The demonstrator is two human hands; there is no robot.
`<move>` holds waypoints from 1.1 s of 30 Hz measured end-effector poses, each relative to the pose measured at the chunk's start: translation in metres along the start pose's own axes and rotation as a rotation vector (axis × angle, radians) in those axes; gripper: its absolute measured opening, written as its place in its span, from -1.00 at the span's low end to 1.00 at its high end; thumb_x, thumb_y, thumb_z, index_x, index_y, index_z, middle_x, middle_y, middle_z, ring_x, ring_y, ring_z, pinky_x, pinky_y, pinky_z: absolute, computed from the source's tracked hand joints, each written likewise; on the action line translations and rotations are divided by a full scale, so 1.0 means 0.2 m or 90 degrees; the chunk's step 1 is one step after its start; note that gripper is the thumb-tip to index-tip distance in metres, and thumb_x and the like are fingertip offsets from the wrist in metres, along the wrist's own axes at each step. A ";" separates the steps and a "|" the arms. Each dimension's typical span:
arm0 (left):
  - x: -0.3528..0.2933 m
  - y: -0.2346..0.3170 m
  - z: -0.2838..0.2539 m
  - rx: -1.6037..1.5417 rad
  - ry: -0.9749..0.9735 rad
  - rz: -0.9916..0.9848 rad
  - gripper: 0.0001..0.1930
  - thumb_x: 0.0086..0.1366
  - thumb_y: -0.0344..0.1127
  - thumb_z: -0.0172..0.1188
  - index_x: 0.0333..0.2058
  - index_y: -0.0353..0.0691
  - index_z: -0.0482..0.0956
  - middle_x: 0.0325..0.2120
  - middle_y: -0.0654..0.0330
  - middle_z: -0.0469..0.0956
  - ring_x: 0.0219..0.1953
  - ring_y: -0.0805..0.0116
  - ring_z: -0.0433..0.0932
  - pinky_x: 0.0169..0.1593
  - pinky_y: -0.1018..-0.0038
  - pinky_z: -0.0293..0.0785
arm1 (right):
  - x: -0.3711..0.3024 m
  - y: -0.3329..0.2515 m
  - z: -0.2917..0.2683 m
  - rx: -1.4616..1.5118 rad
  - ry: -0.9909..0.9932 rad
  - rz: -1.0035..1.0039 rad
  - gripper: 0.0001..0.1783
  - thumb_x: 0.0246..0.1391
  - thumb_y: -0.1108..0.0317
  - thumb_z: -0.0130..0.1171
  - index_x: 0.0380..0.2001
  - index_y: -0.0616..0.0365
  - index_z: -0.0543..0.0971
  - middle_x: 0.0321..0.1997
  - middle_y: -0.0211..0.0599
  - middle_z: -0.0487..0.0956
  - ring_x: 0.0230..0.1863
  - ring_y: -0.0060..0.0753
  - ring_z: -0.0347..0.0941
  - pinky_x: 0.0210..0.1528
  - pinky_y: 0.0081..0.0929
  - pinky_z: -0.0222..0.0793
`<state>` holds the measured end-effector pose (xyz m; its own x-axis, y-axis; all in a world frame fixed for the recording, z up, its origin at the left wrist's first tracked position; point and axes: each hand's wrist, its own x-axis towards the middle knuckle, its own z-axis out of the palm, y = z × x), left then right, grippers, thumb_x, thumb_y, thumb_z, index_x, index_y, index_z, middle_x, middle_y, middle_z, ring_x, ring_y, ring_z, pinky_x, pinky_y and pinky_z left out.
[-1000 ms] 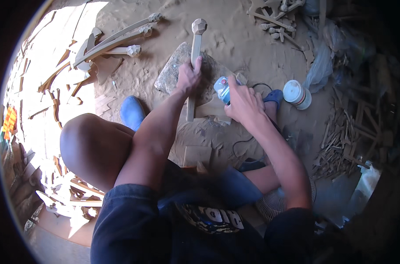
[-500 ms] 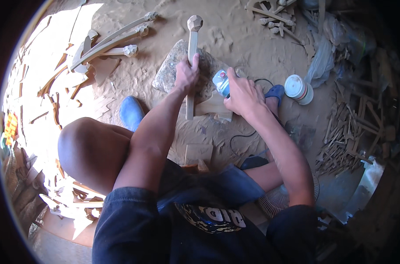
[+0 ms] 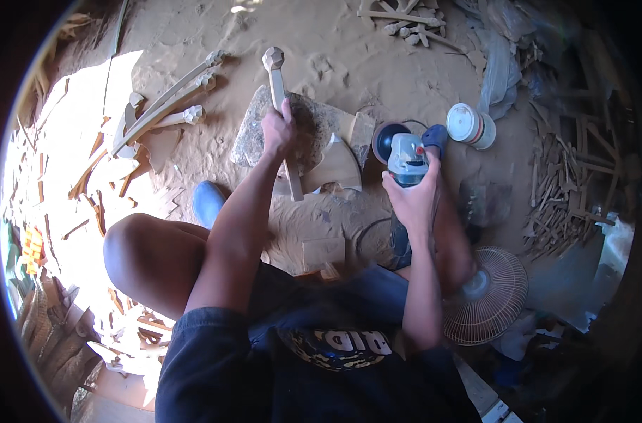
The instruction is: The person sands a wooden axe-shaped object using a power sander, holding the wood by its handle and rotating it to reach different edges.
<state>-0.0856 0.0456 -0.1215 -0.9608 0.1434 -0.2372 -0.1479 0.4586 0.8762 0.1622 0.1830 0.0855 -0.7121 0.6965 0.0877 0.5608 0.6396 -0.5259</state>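
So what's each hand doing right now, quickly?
Left hand: closed around the shaft of a wooden piece with a faceted knob.
Right hand: closed on a blue power tool.

Harsh glare at left (sunlit ground (image 3: 92, 88) nearly white); right dim; fisheye rim black.

This is a woodworking workshop. A power tool (image 3: 408, 156), the dust-coated floor (image 3: 328, 35), wood scraps (image 3: 559, 201) near its right edge and long shaped pieces (image 3: 162, 116) toward its far left show it.
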 end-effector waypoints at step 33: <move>-0.20 0.07 0.07 -0.472 -0.255 -0.333 -0.56 0.64 0.09 0.11 -0.30 -0.16 0.36 -0.50 0.25 0.27 -0.58 0.36 0.35 -0.53 0.37 0.42 | -0.35 0.45 0.04 0.172 -0.146 0.307 0.09 0.04 0.10 0.57 0.42 0.35 0.13 0.16 0.39 0.59 0.19 0.29 0.63 0.24 0.01 0.52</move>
<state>-0.0464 0.0582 -0.1050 -0.6033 0.4276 -0.6732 -0.7710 -0.0967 0.6295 0.2586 0.1898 0.0251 -0.4940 0.7801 -0.3839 0.7374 0.1419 -0.6604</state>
